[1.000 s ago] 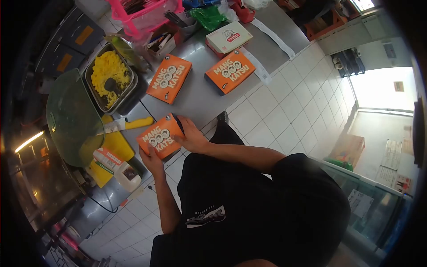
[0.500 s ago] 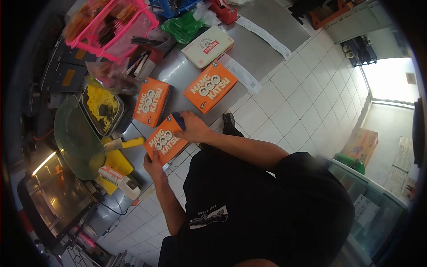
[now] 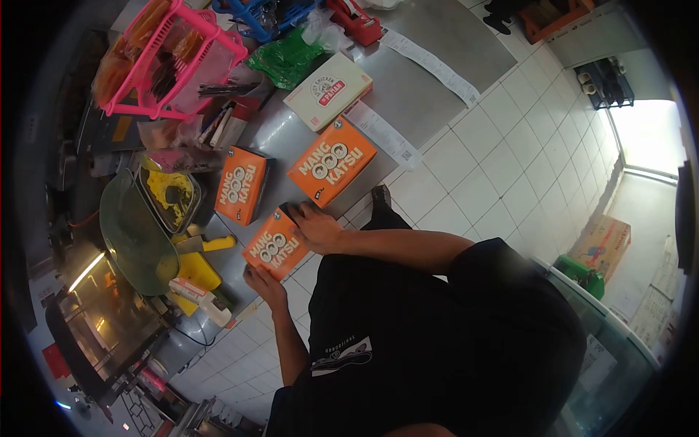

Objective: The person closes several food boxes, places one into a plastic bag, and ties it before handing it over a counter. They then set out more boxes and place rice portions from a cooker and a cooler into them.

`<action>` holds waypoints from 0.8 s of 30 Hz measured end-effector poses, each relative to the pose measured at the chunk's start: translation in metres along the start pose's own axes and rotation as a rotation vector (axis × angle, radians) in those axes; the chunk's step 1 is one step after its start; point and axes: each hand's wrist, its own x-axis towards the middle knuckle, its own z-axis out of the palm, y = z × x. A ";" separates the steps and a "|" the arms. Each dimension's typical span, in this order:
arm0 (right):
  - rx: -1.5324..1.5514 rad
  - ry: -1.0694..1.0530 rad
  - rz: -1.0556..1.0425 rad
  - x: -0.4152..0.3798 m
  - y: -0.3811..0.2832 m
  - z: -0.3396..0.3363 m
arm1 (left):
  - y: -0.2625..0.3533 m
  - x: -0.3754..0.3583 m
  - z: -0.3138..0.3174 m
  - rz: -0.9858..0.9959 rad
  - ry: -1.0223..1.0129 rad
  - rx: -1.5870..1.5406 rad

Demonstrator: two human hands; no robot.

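Observation:
An orange takeaway box (image 3: 274, 247) marked MANG KATSU is at the counter's near edge, between my two hands. My right hand (image 3: 318, 229) presses on its upper right end, fingers curled over the dark side. My left hand (image 3: 266, 284) grips its lower left edge, with some fingertips hidden. Two similar boxes are close by: one orange box (image 3: 240, 184) to the upper left, and another orange box (image 3: 333, 162) to the upper right. Behind the latter sits a cream box (image 3: 329, 89) with red lettering.
A yellow-handled knife (image 3: 211, 245), a carton (image 3: 191, 290) and a metal tray (image 3: 191, 211) of yellow food are at left. A pink basket (image 3: 162, 69) and a green plastic bag (image 3: 284, 60) stand farther back. Paper receipts (image 3: 429, 65) hang along the counter's right edge.
The view has shifted slightly. My left hand has slid from the box's front face towards its lower edge, and my right hand lies flatter over its upper end.

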 end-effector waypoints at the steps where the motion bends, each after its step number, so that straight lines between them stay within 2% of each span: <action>1: 0.020 -0.037 0.035 0.001 -0.011 -0.016 | 0.056 -0.002 -0.010 0.251 0.073 0.138; 2: 0.045 -0.074 0.079 -0.001 -0.021 -0.026 | 0.086 -0.002 -0.015 0.258 0.066 0.138; 3: 0.049 -0.074 0.085 -0.005 -0.024 -0.031 | 0.106 -0.005 -0.020 0.437 -0.022 0.240; 4: 0.000 -0.027 -0.066 -0.006 -0.025 -0.036 | 0.116 -0.003 -0.018 0.613 -0.101 0.340; 5: -0.048 0.022 -0.220 -0.004 -0.025 -0.039 | 0.116 0.002 -0.011 0.613 -0.096 0.343; 6: -0.043 0.024 -0.221 -0.003 -0.024 -0.037 | 0.112 0.006 -0.004 0.579 -0.119 0.345; 8: -0.273 -0.016 -0.481 -0.001 -0.017 -0.034 | 0.105 0.009 0.006 0.547 -0.143 0.343; 12: -0.247 -0.027 -0.521 0.001 -0.009 -0.033 | 0.100 0.009 0.015 0.460 -0.069 0.344; 15: -0.355 -0.054 -0.540 0.007 -0.009 -0.030 | 0.100 0.004 0.027 0.401 0.001 0.363; 17: -0.409 -0.135 -0.690 0.015 -0.004 -0.022 | 0.098 0.005 0.028 0.363 0.044 0.370; 20: -0.341 -0.115 -0.730 0.016 0.003 -0.018 | 0.093 0.009 0.012 0.464 -0.033 0.325; 22: -0.355 -0.134 -0.744 0.015 0.003 -0.020 | 0.091 0.010 -0.007 0.537 -0.232 0.396; 24: -0.371 -0.153 -0.759 0.018 0.001 -0.026 | 0.060 0.013 -0.005 0.535 -0.217 0.473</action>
